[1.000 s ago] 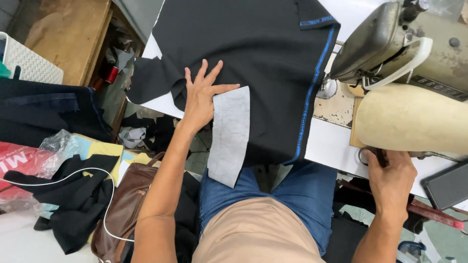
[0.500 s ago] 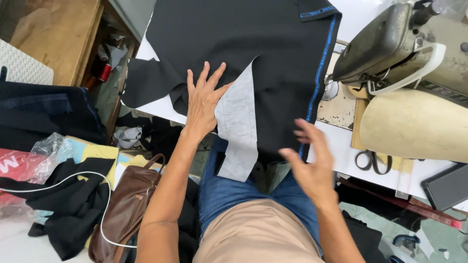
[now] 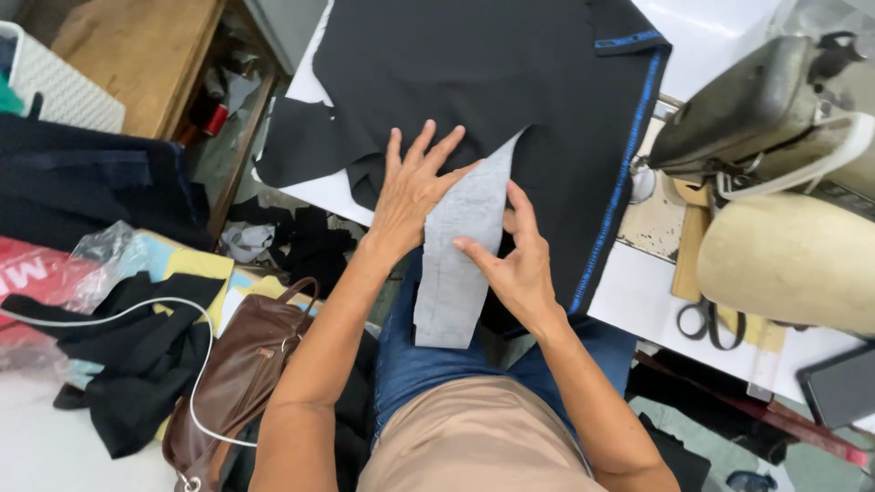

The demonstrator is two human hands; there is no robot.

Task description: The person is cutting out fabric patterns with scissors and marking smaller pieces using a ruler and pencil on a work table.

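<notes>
Fabric dominated the table: a large black fabric panel (image 3: 510,100) with a blue-stitched edge lay spread flat, and the grey interfacing strip (image 3: 460,246) sat on its near edge, hanging toward the lap, apparently placed but not yet smoothed or sewn at the sewing machine (image 3: 775,118) on the right. The left hand (image 3: 410,191) pressed it with fingers spread wide; the right hand (image 3: 515,260) pinched its right edge. A red package in clear plastic (image 3: 36,273) lay far left.

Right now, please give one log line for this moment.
left hand: flat on black cloth | right hand: pinching grey interfacing strip | scissors: on table
</notes>
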